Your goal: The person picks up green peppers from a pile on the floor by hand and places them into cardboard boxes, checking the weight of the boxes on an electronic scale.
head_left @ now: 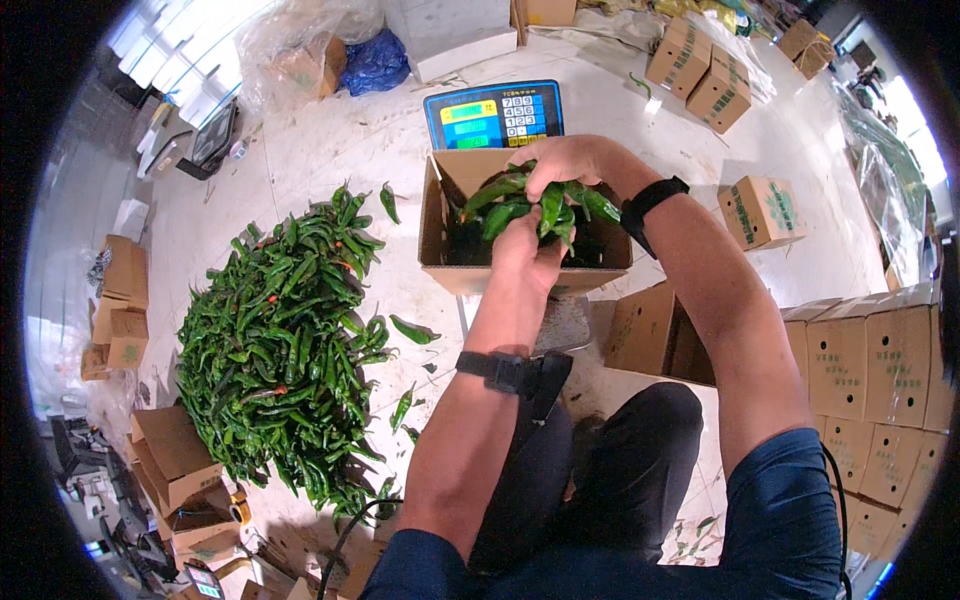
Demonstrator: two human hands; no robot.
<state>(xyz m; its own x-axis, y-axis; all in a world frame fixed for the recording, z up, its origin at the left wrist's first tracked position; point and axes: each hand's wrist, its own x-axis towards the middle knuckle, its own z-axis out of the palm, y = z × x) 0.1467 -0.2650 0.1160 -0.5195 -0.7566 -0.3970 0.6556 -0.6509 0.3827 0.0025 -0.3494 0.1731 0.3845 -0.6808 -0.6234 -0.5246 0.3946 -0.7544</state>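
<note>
An open cardboard box (525,279) stands on a digital scale, whose blue-framed display and keypad (495,114) show just behind it. Both hands are at the box opening around a bunch of green chili peppers (553,208). My left hand (525,251) holds the bunch from the near side, palm turned up. From the far right, my right hand (559,166) grips its top, fingers curled over the peppers. The inside of the box below them is dark and partly hidden. To the left, a large heap of green peppers (285,352), a few of them red, lies on the floor.
Another open carton (649,330) lies right of the scale, near my knee. Closed cartons (840,367) are stacked at the right, and a single carton (761,212) stands beyond them. Loose peppers (414,330) lie between heap and scale. Open boxes (176,457) sit at lower left.
</note>
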